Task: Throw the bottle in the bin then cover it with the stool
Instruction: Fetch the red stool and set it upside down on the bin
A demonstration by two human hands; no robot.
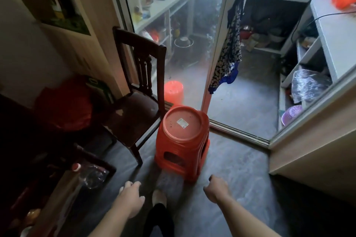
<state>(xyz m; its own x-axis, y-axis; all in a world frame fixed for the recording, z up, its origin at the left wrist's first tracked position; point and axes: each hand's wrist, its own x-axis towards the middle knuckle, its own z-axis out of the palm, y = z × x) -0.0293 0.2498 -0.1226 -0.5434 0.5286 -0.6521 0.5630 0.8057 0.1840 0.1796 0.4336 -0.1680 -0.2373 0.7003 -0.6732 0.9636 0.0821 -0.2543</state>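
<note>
Red moulded plastic makes up the stool point(182, 140), which stands upright on the grey floor point(240, 169) just beside the dark wooden chair point(134, 102) and near the sliding glass door's track. Through the cut-out in its side something dark shows, possibly the bin underneath, though the view is too dim to be sure; the bottle to be thrown away is not visible there. A crumpled clear plastic bottle with a red cap point(90, 174) lies on the low furniture at the left, and I cannot tell whether it is the task's one.

Such a stool should be light, stiff and a little slick, with a flat round seat and flared legs; the seat rim or the side cut-outs look like the surest places to take hold.

Both hands hover empty, short of the stool: the left hand point(131, 196) has its fingers loosely spread, the right hand point(215, 188) has them curled downward, gripping nothing.
</note>
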